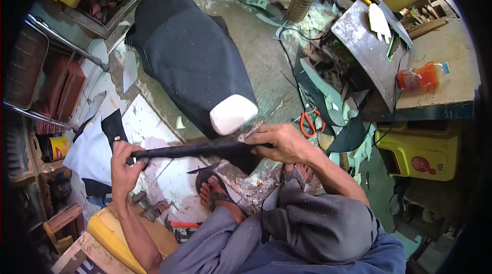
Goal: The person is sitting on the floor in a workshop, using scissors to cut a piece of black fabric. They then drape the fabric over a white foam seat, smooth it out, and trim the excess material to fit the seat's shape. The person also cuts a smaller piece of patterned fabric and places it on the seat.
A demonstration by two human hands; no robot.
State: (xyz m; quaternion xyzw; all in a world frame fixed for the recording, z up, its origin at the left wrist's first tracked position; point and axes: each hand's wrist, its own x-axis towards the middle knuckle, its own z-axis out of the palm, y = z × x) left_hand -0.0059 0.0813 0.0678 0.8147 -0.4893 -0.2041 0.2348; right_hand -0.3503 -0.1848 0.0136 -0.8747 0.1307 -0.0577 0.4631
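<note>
Left hand (124,164): between 8 and 9 o'clock from the middle of the view, fingers and thumb pinched on one end of the black strip.
Black strip (195,150): toward 8 o'clock, drawn out lengthwise between both hands, looking folded or rolled narrow; no fastening to the seat can be made out, so I judge it loose work.
Long seat (192,53): toward 11 o'clock on the floor (271,64), its narrower end reaching the middle.
Covering done: dark material lies over nearly all of the seat's visible top; its underside is hidden, so I cannot tell whether any edge is secured.
Covering left: the pale end (233,114) is bare, which suggests the job is part-way.
Right hand (287,140): toward 4 o'clock, closed around the strip's other end.
Jar with yellow label (55,148): one, near 9 o'clock.
White sheet (89,156): one large piece, between 8 and 9 o'clock.
Strip and seat: one of each.
Hands: two, both occupied.
Orange-handled scissors (310,123): one pair, at 3 o'clock, not in use.
Offcuts (320,87): many, around 2 to 4 o'clock, too jumbled to count.
White glove (378,20): one seen, toward 2 o'clock.
Bottle (423,76): one, between 2 and 3 o'clock, on the desk (446,43).
Yellow stool (425,146): one, between 3 and 4 o'clock.
</note>
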